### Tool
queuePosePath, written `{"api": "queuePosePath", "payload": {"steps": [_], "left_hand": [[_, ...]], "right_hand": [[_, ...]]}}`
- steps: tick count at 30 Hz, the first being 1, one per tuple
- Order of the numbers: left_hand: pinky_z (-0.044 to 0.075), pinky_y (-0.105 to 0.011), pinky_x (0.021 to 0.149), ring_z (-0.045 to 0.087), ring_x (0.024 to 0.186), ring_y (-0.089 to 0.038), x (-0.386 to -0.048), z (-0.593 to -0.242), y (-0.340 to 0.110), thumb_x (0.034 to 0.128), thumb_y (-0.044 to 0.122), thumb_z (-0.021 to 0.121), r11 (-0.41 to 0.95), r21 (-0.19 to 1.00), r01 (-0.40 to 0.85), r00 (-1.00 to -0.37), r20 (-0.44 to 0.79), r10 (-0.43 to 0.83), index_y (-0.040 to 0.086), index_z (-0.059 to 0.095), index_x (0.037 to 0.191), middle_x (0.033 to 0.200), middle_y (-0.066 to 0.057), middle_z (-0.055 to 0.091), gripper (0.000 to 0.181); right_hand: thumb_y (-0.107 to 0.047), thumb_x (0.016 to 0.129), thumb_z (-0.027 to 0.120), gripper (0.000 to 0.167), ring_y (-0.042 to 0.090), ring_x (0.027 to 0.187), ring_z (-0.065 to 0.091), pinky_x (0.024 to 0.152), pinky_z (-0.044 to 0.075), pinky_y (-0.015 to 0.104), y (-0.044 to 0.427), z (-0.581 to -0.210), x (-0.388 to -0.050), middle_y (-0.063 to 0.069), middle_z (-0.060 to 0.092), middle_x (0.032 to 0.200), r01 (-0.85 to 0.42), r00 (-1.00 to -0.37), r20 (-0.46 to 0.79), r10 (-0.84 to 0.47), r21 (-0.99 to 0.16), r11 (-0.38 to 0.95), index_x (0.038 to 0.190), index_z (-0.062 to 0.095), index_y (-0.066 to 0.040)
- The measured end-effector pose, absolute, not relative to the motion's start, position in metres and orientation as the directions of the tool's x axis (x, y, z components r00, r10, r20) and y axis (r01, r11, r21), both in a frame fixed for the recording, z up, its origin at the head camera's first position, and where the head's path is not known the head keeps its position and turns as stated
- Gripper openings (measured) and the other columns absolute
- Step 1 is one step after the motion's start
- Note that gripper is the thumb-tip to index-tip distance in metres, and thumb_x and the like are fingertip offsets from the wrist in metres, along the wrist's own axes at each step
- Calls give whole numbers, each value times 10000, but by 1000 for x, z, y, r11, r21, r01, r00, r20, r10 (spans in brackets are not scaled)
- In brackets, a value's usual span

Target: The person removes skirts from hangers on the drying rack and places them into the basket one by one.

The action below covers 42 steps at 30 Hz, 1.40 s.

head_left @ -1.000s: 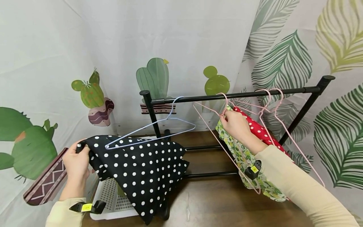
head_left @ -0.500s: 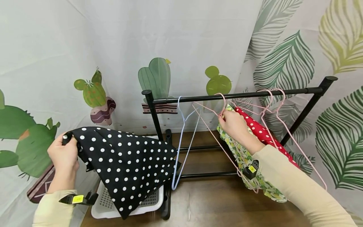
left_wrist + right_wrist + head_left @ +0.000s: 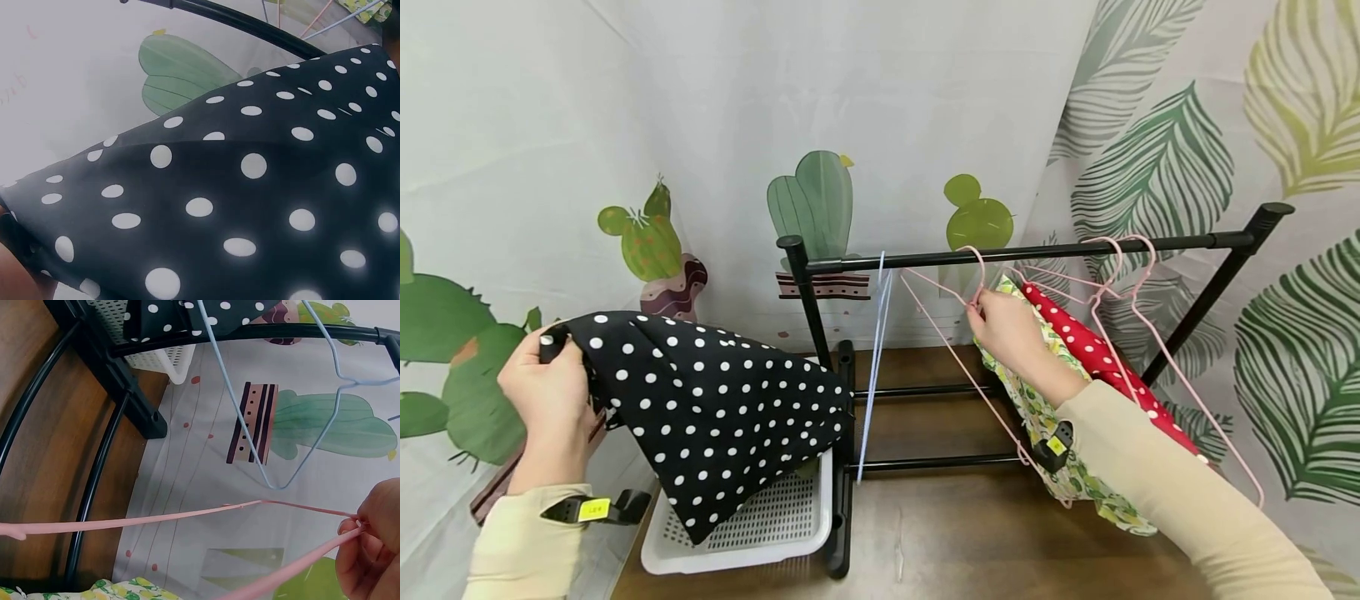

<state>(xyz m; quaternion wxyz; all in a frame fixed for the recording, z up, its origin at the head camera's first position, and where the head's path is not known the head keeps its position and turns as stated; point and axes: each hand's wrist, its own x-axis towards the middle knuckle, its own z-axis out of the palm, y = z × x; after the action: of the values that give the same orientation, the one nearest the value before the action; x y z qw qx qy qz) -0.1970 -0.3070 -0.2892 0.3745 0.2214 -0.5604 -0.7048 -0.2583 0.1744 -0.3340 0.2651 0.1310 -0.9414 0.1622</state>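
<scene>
The dotted black cloth (image 3: 715, 408) hides the back part of the white basket (image 3: 737, 560), and the right sleeve (image 3: 1165, 475) covers some of the green-patterned cloth (image 3: 1025, 407). In the left wrist view, the edge cuts off most of the left hand (image 3: 20, 275).

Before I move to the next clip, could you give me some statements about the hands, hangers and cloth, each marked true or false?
The left hand grips the black polka-dot cloth. True.
The blue hanger hangs from the black rail. True.
The black polka-dot cloth is draped over the blue hanger. False: that hanger carries no cloth.
The right hand pinches a pink hanger. True.
Only one hanger hangs from the black rail. False: several do.
</scene>
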Motion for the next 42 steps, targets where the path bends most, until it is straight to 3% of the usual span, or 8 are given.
{"api": "queuePosePath", "payload": {"steps": [9,19,28,33,42], "left_hand": [[452,-126,500,536,628,-68,-195,-275,-313,766,-102,575,-103,923,371,-584,145,-799,30,729,799,734,20,603,206],[448,-137,553,528,657,-74,-197,-274,-320,779,-122,519,-92,908,409,-540,159,-826,16,694,728,709,18,587,228],[457,-132,702,578,803,-60,-210,-301,-310,796,-95,525,-55,951,306,-549,128,-826,91,745,858,820,61,635,295],[451,-127,692,567,778,-54,-218,-318,-304,783,-104,535,-1,956,292,-563,171,-809,88,747,833,786,71,630,290],[429,-91,664,545,786,-1,-227,-346,-292,784,-21,599,168,981,97,-629,192,-753,142,743,902,771,155,618,248]], "right_hand": [[-161,884,539,188,226,496,490,387,344,313,169,-332,-257,93,595,633,-318,-841,520,-147,-256,913,830,659,-26],[-161,880,546,188,242,527,521,419,385,353,166,-333,-258,91,607,645,-338,-828,535,-167,-238,911,813,657,-25],[-166,881,549,190,259,518,542,420,419,381,161,-335,-259,110,639,687,-350,-815,552,-175,-229,909,832,664,-22],[-167,874,567,178,265,518,552,426,429,392,159,-334,-257,105,636,676,-351,-808,564,-171,-227,909,815,663,-29],[-189,878,553,193,275,515,562,418,426,412,157,-336,-259,91,635,665,-343,-808,562,-175,-208,916,803,665,-50]]}}
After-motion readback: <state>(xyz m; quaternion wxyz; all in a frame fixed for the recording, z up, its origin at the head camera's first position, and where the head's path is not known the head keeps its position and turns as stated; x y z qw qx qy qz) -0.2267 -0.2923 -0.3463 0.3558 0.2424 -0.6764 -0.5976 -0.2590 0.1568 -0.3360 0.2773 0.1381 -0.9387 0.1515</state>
